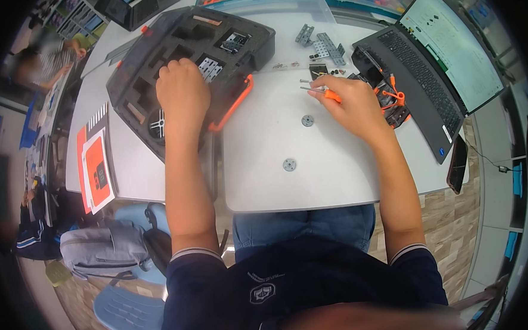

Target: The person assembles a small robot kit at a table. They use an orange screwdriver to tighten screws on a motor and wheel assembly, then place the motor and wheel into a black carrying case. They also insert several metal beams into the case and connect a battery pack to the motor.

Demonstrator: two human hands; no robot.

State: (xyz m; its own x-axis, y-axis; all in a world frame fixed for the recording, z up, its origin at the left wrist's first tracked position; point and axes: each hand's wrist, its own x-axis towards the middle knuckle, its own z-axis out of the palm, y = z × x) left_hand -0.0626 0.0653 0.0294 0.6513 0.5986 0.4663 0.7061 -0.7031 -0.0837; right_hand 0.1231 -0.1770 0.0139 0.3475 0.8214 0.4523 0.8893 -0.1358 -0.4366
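The left hand (182, 88) is curled over the dark case (262, 41), whose foam slots (146, 91) probably keep parts (209, 70) apart; I cannot tell if it grips something. Two grey discs (289, 164) lie on the white table (259, 189), within reach; the right hand (350, 103) pinches an orange-handled tool (332, 95), perhaps for fine control.

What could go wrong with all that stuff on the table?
The phone lies right at the edge of the table, so a bump might knock it off. The small loose parts near the right hand could get brushed away and lost. And the orange-handled tool in that hand might slip and poke someone.
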